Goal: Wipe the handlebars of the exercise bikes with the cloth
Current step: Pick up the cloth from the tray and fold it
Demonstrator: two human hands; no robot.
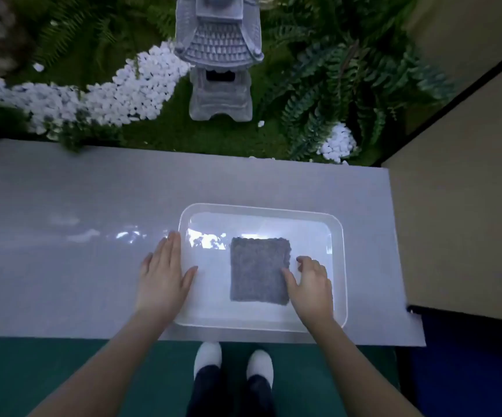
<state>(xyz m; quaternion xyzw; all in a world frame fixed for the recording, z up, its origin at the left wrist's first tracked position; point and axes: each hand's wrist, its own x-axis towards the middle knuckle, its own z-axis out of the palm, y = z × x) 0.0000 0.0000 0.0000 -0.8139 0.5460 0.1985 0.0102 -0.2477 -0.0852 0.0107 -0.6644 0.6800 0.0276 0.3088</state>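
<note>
Two white shoes (233, 361) stand on a dark green floor (33, 371) at the bottom of the view, below dark trouser legs, and two bare forearms reach up from there to the counter.

The cloth (258, 270), a grey, nubbly square folded flat, lies in a clear plastic tray (341, 266), right of the tray's middle. The right hand (310, 284) is at the cloth's right edge: its thumb lies on the lower right corner of the cloth, and its other fingers are loosely curled just beside that edge, over the tray floor. Whether the thumb and fingers have the edge pinched cannot be told from this view. The left hand (162, 275) lies flat with fingers straight and together, across the tray's left rim; its thumb points in over the tray floor towards the cloth, apart from it. It holds nothing.

The tray sits on a pale grey glossy countertop (63, 266), near its front edge and towards its right end, with bright reflections to the upper left of the left hand. Beyond the hands, past the counter's far edge, is a small ornamental garden: a grey stone pagoda lantern (221, 70) stands on green turf, a curving band of white pebbles (117, 91) runs off to its left, and ferns (334, 85) fill the right side. A beige partition (460, 221) with dark trim stands right of the right hand.
</note>
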